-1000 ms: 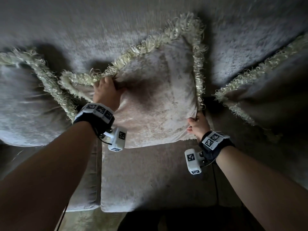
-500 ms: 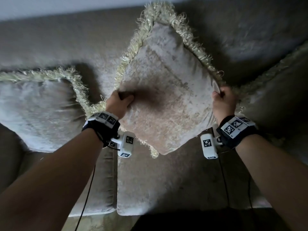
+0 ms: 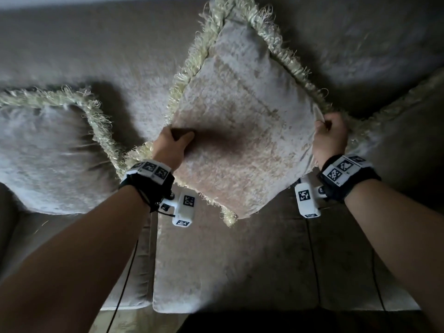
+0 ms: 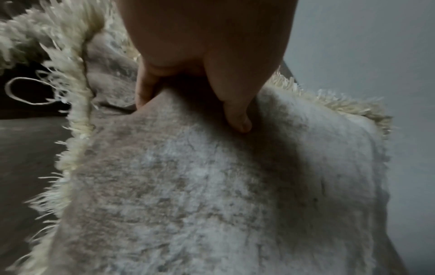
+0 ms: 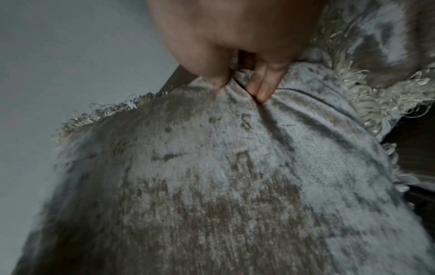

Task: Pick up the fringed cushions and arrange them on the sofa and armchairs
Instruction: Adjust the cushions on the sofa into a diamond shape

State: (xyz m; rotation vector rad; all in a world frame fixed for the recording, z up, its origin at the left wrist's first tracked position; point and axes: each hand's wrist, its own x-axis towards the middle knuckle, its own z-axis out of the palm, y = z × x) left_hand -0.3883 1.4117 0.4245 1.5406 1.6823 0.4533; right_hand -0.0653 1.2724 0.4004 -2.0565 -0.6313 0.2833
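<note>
Item: middle cushion (image 3: 242,140), pale crushed velvet with cream fringe — held on point as a diamond against the sofa backrest (image 3: 96,56), its lower corner hanging just above the seat cushion (image 3: 228,267).

Grip, left: left hand (image 3: 171,147) pinches the cushion's left corner, thumb on the face and fingers behind; the left wrist view shows the thumb dug into the pile.

Grip, right: right hand (image 3: 330,138) holds the right corner, a fold of fabric bunched between thumb and two fingertips, as the right wrist view shows.

Change: a second ago the same cushion sat lower and squarer, the left hand at its upper left corner and the right hand at its lower right. It has since been turned onto its point and raised up the backrest; over the last half second the pose barely alters. Reading: the turn looks finished, and what remains is to lower the cushion onto the seat and let go.

Neighbours: left cushion (image 3: 48,159) leans against the backrest, its fringe touching the held one's left corner. Right cushion (image 3: 406,131) lies in shadow just beside the right hand — probably touching, though the dim light leaves it unclear.
</note>
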